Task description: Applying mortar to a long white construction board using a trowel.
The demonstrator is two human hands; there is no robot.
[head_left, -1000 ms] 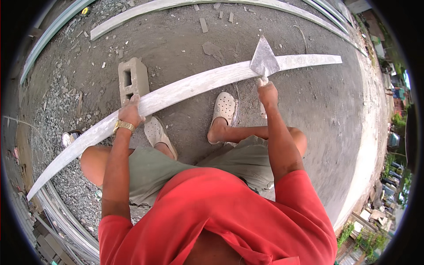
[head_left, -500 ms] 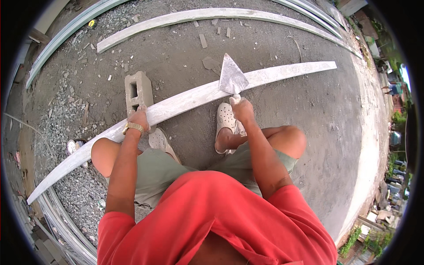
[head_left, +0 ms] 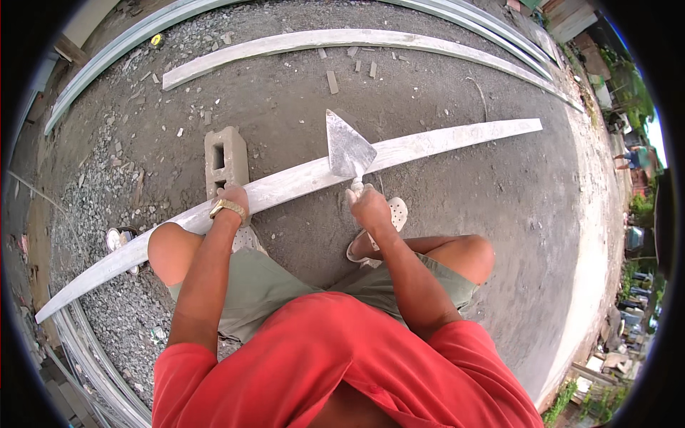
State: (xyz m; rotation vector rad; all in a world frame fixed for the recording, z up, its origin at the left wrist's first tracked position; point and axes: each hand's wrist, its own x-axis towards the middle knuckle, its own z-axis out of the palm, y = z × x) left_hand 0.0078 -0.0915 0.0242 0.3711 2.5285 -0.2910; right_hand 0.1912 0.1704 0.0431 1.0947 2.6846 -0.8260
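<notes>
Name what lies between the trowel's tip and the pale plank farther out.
In the head view, a narrow grey fragment lies on the ground between the trowel and that plank, with smaller chips near the plank's edge.

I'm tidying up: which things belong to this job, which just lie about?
In use, apparently:
long, flat, whitish board under the left hand
triangular grey metal trowel in the right hand
possibly grey hollow concrete block

Lying about, seemingly:
long whitish beam
flat grey fragments

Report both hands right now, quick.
Left hand: closed, holding the long whitish bar.
Right hand: closed, holding the trowel.
</notes>
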